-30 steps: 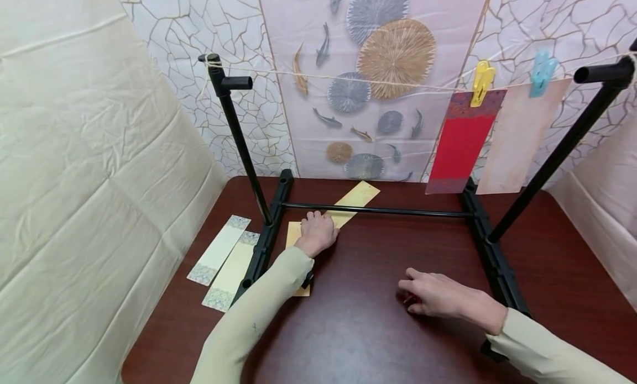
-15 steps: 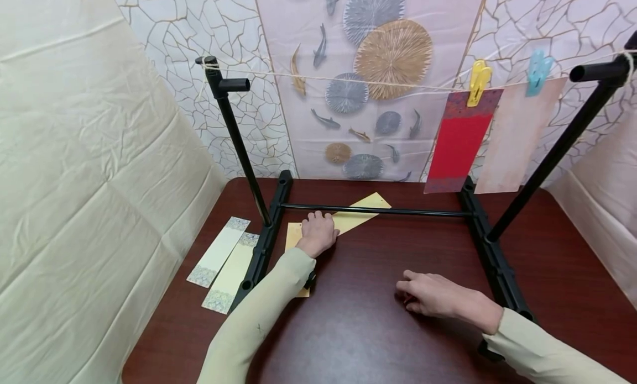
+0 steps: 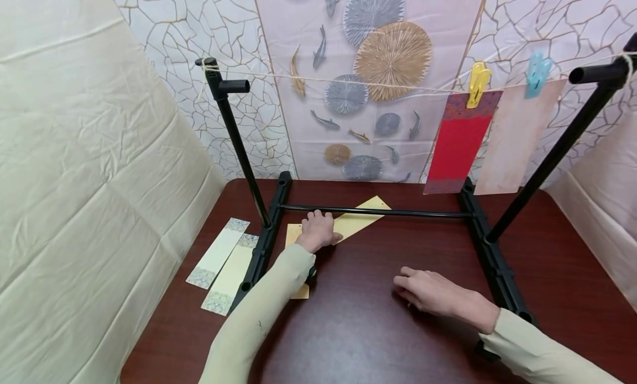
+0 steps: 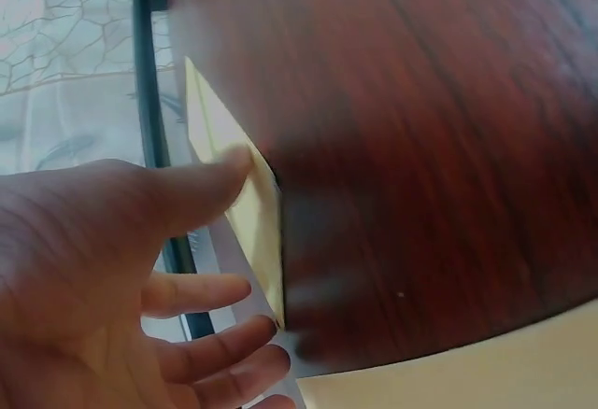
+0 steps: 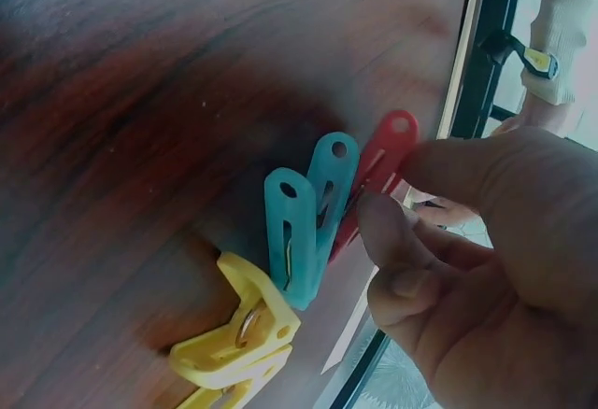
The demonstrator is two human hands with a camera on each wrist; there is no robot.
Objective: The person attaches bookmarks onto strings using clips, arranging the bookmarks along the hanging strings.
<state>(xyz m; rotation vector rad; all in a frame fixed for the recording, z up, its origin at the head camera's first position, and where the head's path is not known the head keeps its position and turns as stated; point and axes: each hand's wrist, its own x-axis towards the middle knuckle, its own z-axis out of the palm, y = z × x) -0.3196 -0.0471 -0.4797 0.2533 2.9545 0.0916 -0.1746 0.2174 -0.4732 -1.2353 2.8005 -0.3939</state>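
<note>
My left hand (image 3: pixel 318 232) rests on a pale yellow paper strip (image 3: pixel 360 221) that lies slantwise under the black crossbar. In the left wrist view the thumb lies against the strip's long edge and the other fingers stretch out by its near end. A second yellow strip (image 3: pixel 293 232) is mostly covered by that hand and sleeve. My right hand (image 3: pixel 428 290) is low over the table at the right. The right wrist view has its thumb and forefinger pinching a red clothespin (image 5: pixel 392 138). Beside it lie a turquoise clothespin (image 5: pixel 304 205) and a yellow clothespin (image 5: pixel 206 353), both hidden in the head view.
A black stand (image 3: pixel 239 146) carries a string (image 3: pixel 348 82) across the table. From it hang a red strip (image 3: pixel 460 146) on a yellow peg and a pale pink strip (image 3: pixel 517 141) on a blue peg. Two whitish strips (image 3: pixel 219 254) lie left of the stand.
Under my left hand the yellow strip has swung, its far end moving right and toward me. The left thumb now spreads outward. My right hand has shifted slightly left.
</note>
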